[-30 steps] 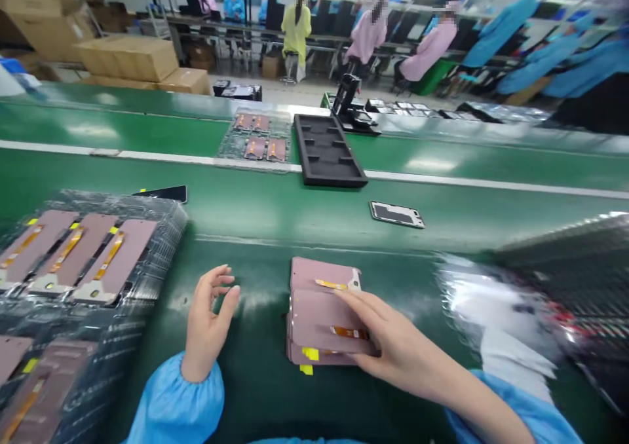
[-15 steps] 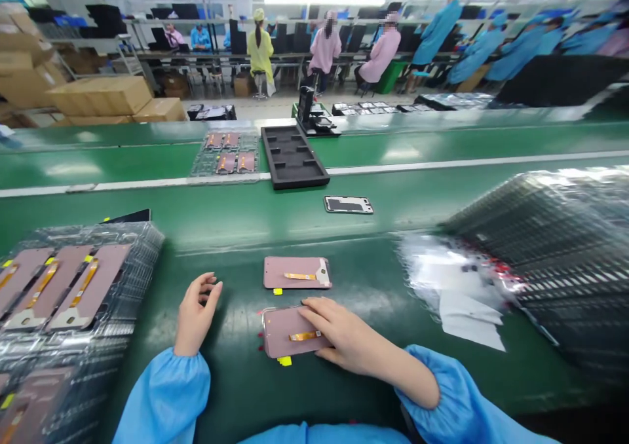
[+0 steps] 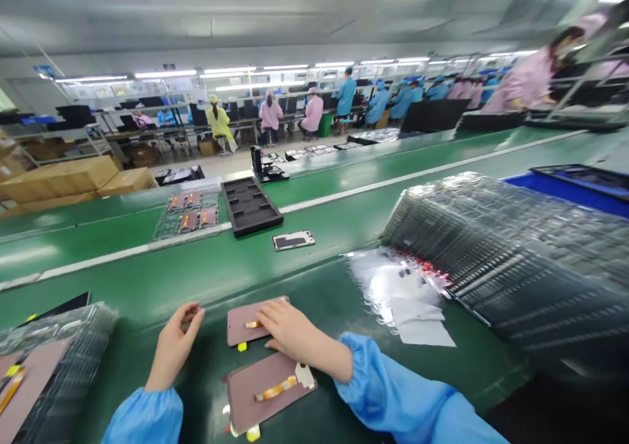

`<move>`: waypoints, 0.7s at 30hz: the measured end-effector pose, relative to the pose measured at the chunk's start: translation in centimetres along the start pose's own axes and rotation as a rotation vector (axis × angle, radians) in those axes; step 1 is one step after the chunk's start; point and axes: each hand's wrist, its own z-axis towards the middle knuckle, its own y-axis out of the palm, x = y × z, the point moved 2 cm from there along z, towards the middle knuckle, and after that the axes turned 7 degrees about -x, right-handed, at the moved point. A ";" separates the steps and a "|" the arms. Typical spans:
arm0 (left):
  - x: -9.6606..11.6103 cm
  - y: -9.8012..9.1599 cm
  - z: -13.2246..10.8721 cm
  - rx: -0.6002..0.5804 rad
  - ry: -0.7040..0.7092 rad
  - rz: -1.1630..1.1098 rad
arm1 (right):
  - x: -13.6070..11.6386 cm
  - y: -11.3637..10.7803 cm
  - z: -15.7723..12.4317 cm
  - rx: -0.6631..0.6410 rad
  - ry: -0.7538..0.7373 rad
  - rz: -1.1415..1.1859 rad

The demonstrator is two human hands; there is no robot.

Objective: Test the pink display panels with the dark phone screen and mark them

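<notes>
Our right hand (image 3: 289,333) has moved from the near pink panel (image 3: 265,374) to the far panel (image 3: 240,325), just beyond it; whether its fingers clamp there, we cannot tell. Left of the near pink panel, our left hand (image 3: 174,342) hovers, thumb and curled fingers apart; well right lie white sheets (image 3: 423,331).

Right hand (image 3: 295,333) covers most of far panel's (image 3: 239,325) right end; contact under palm hidden. Left trays (image 3: 88,349) cut by left and bottom edges, right trays (image 3: 491,234) by right edge. Co-worker (image 3: 525,80) blurred. Red bits (image 3: 426,268) too small to identify
</notes>
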 end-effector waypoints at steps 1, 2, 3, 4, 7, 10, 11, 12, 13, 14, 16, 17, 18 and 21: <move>1.0 0.6 1.7 -0.056 0.045 0.032 | 0.0 0.2 0.3 0.007 -0.012 -0.025; 2.0 1.3 3.4 -0.110 0.085 0.060 | 0.0 0.4 0.4 0.014 -0.023 -0.050; 3.0 2.0 5.1 -0.156 0.120 0.081 | -0.1 0.5 0.5 0.022 -0.036 -0.072; 3.8 2.9 6.8 -0.195 0.152 0.096 | -0.2 0.5 0.5 0.031 -0.051 -0.092; 5.7 5.9 11.7 -0.278 0.223 0.124 | -0.4 0.1 0.3 0.057 -0.104 -0.133; 6.5 9.0 16.1 -0.345 0.257 0.172 | 0.1 -0.8 -0.5 0.102 -0.116 -0.157; 6.6 10.0 17.5 -0.357 0.264 0.190 | 0.4 -1.2 -0.9 0.147 -0.116 -0.142; 6.7 10.9 18.8 -0.364 0.272 0.209 | 0.7 -1.7 -1.5 0.217 -0.121 -0.109; 6.8 11.7 19.9 -0.368 0.282 0.229 | 1.0 -2.2 -2.1 0.319 -0.121 -0.055; 6.8 12.5 21.0 -0.367 0.293 0.251 | 1.5 -2.6 -2.7 0.438 -0.108 0.023; 6.9 13.8 22.8 -0.354 0.317 0.300 | 2.7 -3.2 -3.7 0.672 0.013 0.254; 6.8 14.3 23.6 -0.343 0.326 0.325 | 3.5 -3.3 -4.0 0.777 0.124 0.421; 6.6 14.7 24.3 -0.337 0.337 0.345 | 4.4 -3.1 -4.1 0.866 0.248 0.628; 5.4 15.0 26.2 -0.327 0.342 0.447 | 7.2 -1.9 -3.7 1.023 0.494 1.423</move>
